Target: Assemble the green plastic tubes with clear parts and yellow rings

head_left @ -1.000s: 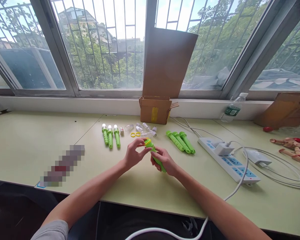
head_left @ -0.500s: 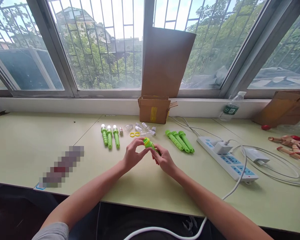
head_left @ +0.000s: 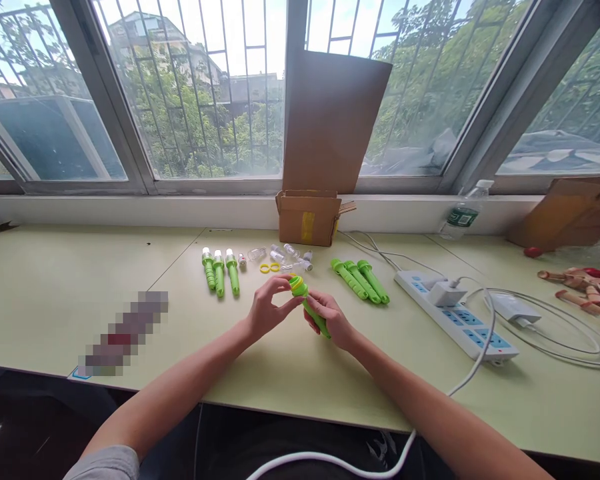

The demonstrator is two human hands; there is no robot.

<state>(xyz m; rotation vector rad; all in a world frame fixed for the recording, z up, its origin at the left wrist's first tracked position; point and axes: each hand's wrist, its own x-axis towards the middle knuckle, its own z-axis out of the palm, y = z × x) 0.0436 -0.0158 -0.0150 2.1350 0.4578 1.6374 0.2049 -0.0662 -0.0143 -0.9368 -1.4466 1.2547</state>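
Observation:
My right hand (head_left: 329,319) is wrapped around the lower part of a green plastic handle (head_left: 316,319) with a wide, cup-like top. A yellow ring (head_left: 297,283) sits around that top, tilted toward the upper left. Finger and thumb of my left hand (head_left: 271,305) are closed at the ringed end; their exact contact is partly hidden. Beyond my left hand lie two loose yellow rings (head_left: 270,268) and several clear plastic pieces (head_left: 279,253). Three green handles with white tops (head_left: 219,273) lie to the left, and three without white tops (head_left: 360,283) to the right.
A white power strip (head_left: 455,317) with a plugged-in adapter and looping cables (head_left: 555,333) takes up the right side. Behind are a small cardboard box (head_left: 307,219) and a plastic bottle (head_left: 463,212). Wooden pieces (head_left: 587,293) lie far right; a blurred-out object (head_left: 127,333) lies left.
The green handle has swung in my hands, so more of its lower shaft shows below my right fingers. Both hands stay in nearly the same place.

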